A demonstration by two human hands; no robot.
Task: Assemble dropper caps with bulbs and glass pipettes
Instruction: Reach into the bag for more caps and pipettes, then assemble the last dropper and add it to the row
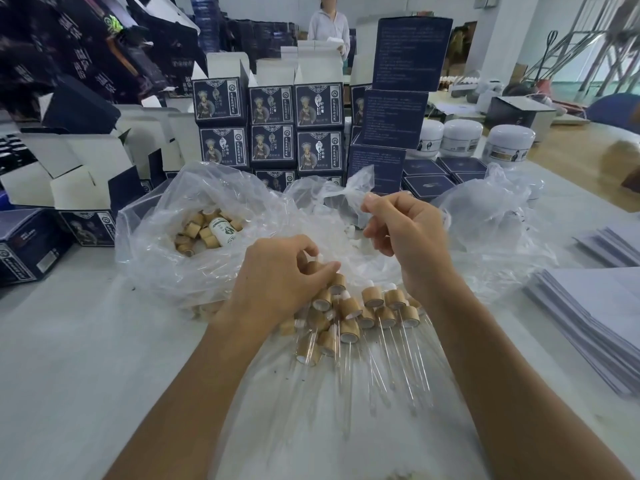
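Droppers (367,317) mid-table: glass stems are looking fragile, so grip the caps. Your left hand (280,271) is pinching one; right hand (405,237) is pinching bag (332,192).

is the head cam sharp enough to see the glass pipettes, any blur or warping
Head view: the pipettes read only as faint streaks on the plastic sheet; the caps and both hands, left hand, right hand, are slightly soft; wide-angle warp bends the boxes at the edges; light is even, no hard shadows.
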